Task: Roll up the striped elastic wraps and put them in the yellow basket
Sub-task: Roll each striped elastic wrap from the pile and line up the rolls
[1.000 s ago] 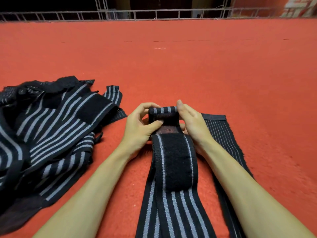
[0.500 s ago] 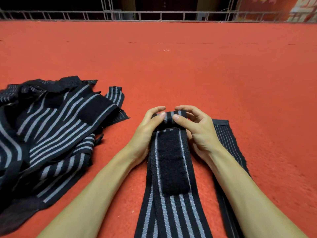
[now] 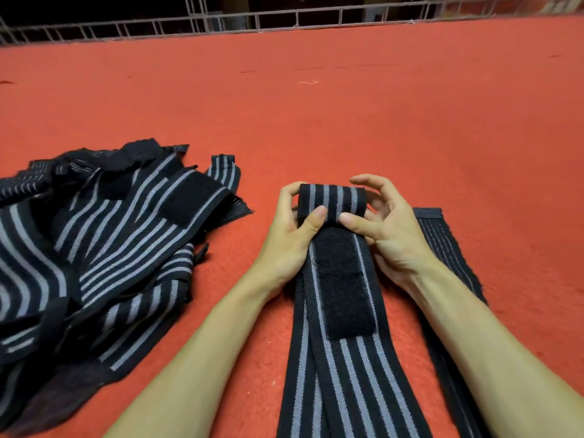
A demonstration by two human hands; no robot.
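Observation:
A black elastic wrap with grey stripes [image 3: 344,368] lies lengthwise on the red carpet in front of me, its far end rolled into a small roll [image 3: 331,199]. A black fastener patch sits just below the roll. My left hand [image 3: 290,235] grips the roll's left side, thumb pressed on its front. My right hand [image 3: 382,226] holds the right side, thumb on the front and fingers curled above it. The yellow basket is not in view.
A heap of several more striped wraps [image 3: 94,248] lies to the left. Another dark wrap [image 3: 442,245] lies flat under my right forearm. The red carpet [image 3: 347,121] stretches ahead to a metal railing [image 3: 284,20] at the far edge.
The roll at the wrap's far end has grown thicker and covers the small brown label seen a second ago. Both thumbs have shifted onto the front of the roll.

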